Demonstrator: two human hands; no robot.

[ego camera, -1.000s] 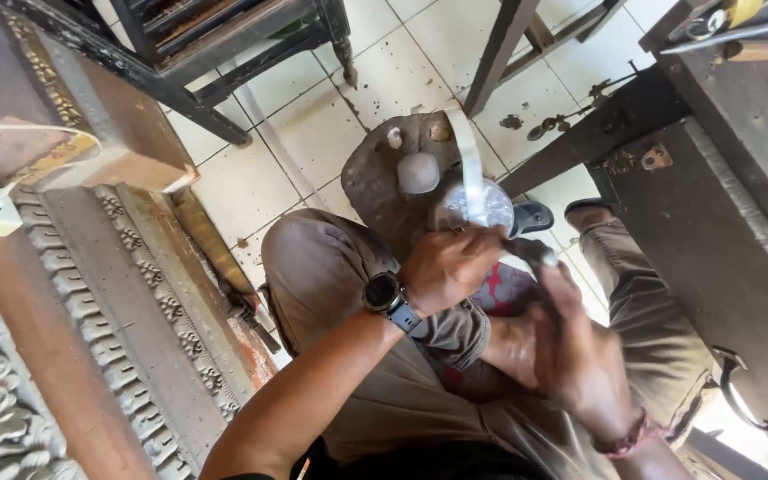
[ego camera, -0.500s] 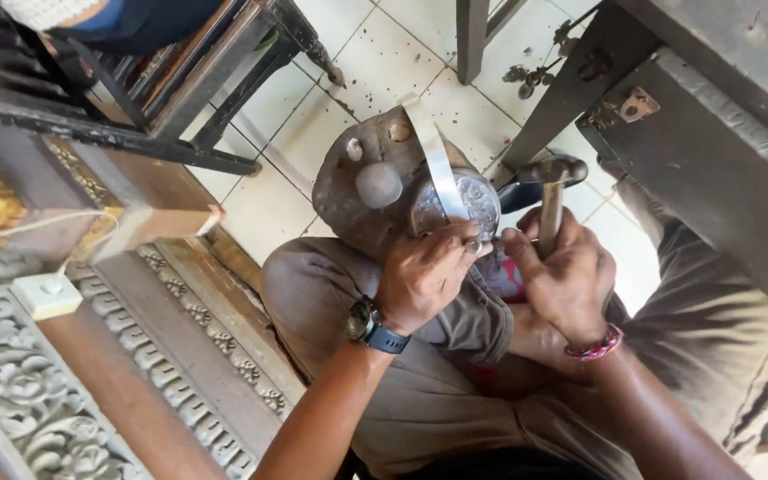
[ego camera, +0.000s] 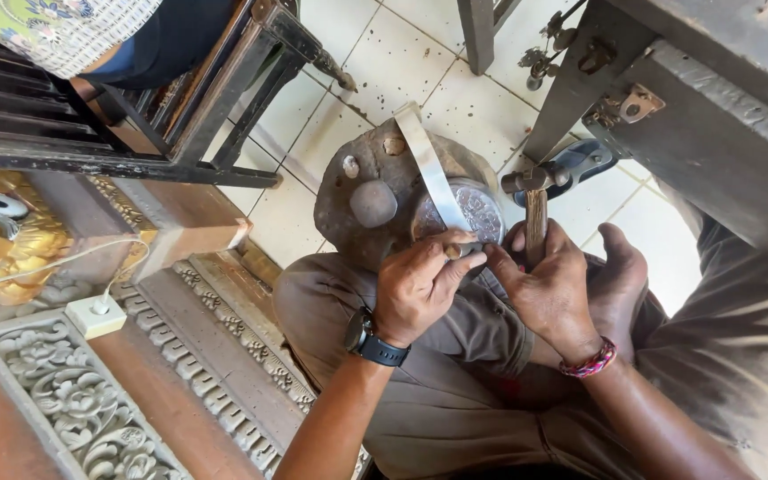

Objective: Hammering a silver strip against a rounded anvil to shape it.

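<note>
**A:** What sits at the middle of the view?

**B:** A dark, rounded block (ego camera: 375,191) resting on the person's lap, above the knees. On the side of the block nearer the right arm lies a round silvery disc (ego camera: 477,212) with a fine embossed pattern. A flat metal strip (ego camera: 428,169) runs aslant across the block from its far edge down to the disc.

**A:** And the left hand?

**B:** The left hand (ego camera: 420,286), with a dark watch (ego camera: 371,338) on its wrist, is at the near edge of the block. Its fingers are pinched shut on a small punch (ego camera: 457,252), whose tip meets the disc's near rim. The lower end of the strip disappears under those same fingers; I cannot tell whether they press it.

**A:** The right hand?

**B:** The right hand (ego camera: 555,289) is just beside the left, on the disc's side of the block, closed around the wooden handle of a small hammer (ego camera: 533,200). The hammer's metal head stands just past the disc's edge, clear of the punch. A woven bracelet (ego camera: 588,360) circles that wrist.

**A:** Anything else around the block?

**B:** A bare foot (ego camera: 620,276) lies beyond the right hand. On the tiled floor (ego camera: 393,71) past the block stand the legs of a dark wooden chair (ego camera: 224,98), and a carved wooden panel (ego camera: 73,400) lies on the left-arm side of the block. A dark bench (ego camera: 713,98) rises on the opposite side.
</note>
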